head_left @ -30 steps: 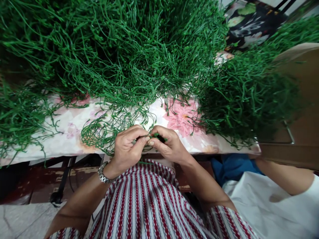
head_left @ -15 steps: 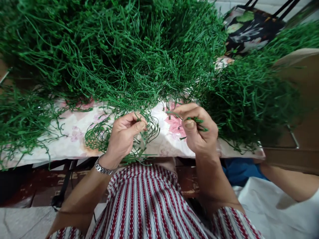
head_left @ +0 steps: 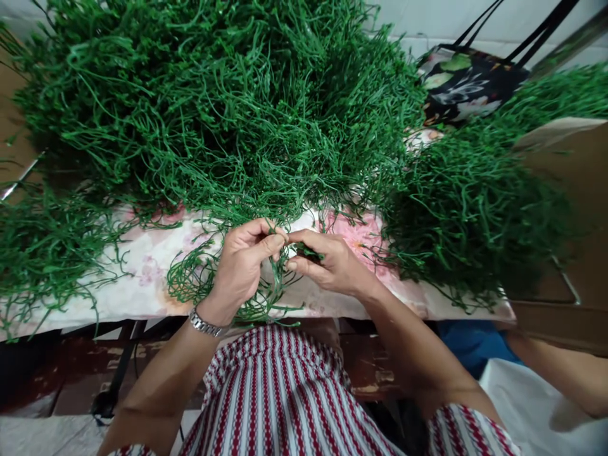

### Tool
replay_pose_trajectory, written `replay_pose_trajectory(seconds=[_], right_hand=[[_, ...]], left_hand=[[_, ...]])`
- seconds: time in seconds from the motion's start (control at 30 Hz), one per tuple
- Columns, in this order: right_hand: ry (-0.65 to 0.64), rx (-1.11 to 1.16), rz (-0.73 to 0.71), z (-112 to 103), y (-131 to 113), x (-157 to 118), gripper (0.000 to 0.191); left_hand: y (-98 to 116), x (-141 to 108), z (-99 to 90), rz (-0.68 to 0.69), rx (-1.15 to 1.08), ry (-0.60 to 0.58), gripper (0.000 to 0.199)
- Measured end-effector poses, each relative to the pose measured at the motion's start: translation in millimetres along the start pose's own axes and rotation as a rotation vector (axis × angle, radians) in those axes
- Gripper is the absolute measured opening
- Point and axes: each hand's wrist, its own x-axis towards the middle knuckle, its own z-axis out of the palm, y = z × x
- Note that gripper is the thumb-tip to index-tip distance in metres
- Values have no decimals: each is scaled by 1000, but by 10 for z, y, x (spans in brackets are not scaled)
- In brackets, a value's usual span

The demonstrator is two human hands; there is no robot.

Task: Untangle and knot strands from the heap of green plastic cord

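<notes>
Close together above the cloth's front part, my two hands almost touch at the fingertips. My left hand [head_left: 244,263], with a metal watch at the wrist, pinches thin green stems [head_left: 275,275] that hang in curls below its fingers. Bent over from the right, my right hand [head_left: 335,263] has its thumb and forefinger at the same stems. Short green pieces [head_left: 308,251] show inside its curled fingers. More loose stems [head_left: 190,275] lie looped on the cloth beside my left wrist. The stems look like plastic and end in small knobs.
A large heap of green stems [head_left: 228,114] fills the back of the flowered cloth [head_left: 147,269]. Smaller heaps lie left [head_left: 47,253] and right [head_left: 475,221]. A cardboard box [head_left: 579,253] stands at right, near another person's arm [head_left: 560,373]. A black floral bag [head_left: 470,82] is behind.
My right hand has moved left and turned inward, bringing its fingertips to my left hand's. My left hand keeps its pinch on the stems. The view has tilted up slightly.
</notes>
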Motion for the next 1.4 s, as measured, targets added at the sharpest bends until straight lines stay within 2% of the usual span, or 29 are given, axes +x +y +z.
replay_pose_trajectory(seconds=[0.13, 0.33, 0.47, 0.57, 0.7, 0.9, 1.0, 1.1, 1.13, 1.3, 1.4], right_hand=[[-25, 27, -27, 57, 69, -13, 15], [124, 9, -96, 167, 86, -57, 14], [195, 38, -109, 187, 77, -65, 10], [173, 53, -102, 171, 91, -65, 9], [143, -60, -80, 160, 125, -76, 13], [113, -104, -82, 175, 120, -88, 15], [136, -127, -95, 177, 108, -94, 11], [138, -159, -122, 177, 99, -103, 9], [132, -169, -130, 175, 96, -106, 7], [89, -230, -174, 134, 64, -103, 7], [57, -221, -185, 83, 35, -92, 6]], left_hand=[[-38, -1, -17, 49, 40, 14, 6], [-71, 0, 10, 108, 81, 13, 4], [-83, 1, 27, 17, 0, -37, 4], [-88, -5, 16, -30, -26, -31, 3], [-75, -26, -7, 48, -42, 3, 4], [-74, -65, -24, 24, -66, 26, 6], [-79, -118, -23, 40, 47, 54, 13], [-73, -205, -15, 21, 248, 60, 36], [-70, -232, -16, 14, 311, 54, 39], [-71, -295, -87, -24, 561, -51, 11], [-83, -287, -139, 48, 651, -58, 3]])
